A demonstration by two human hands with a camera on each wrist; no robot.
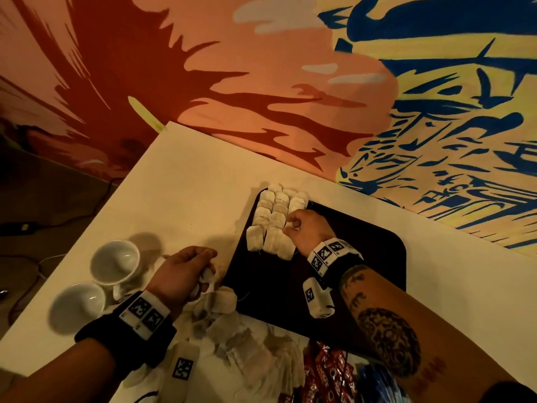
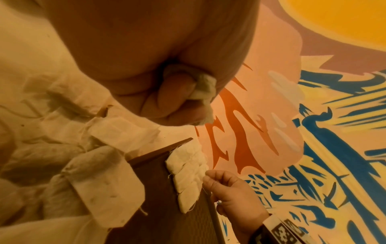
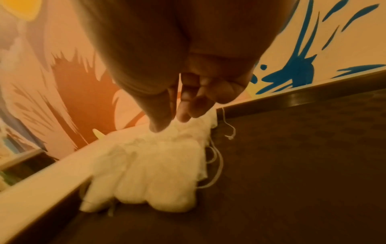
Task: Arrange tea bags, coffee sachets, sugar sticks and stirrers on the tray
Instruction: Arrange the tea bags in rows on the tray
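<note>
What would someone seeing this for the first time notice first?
Probably the neat rows of tea bags in the far left corner of the dark tray, where the right hand pinches one at the block's edge. Next, the left hand clutching tea bags above the loose pile, and two white cups lying at left.

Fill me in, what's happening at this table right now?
A person is laying tea bags in neat rows at the far left corner of a dark tray. The right hand pinches a bag at the rows' edge, while the left hand grips more bags over a loose pile on the table. Red sachets wait near the tray; two white cups lie left.
</note>
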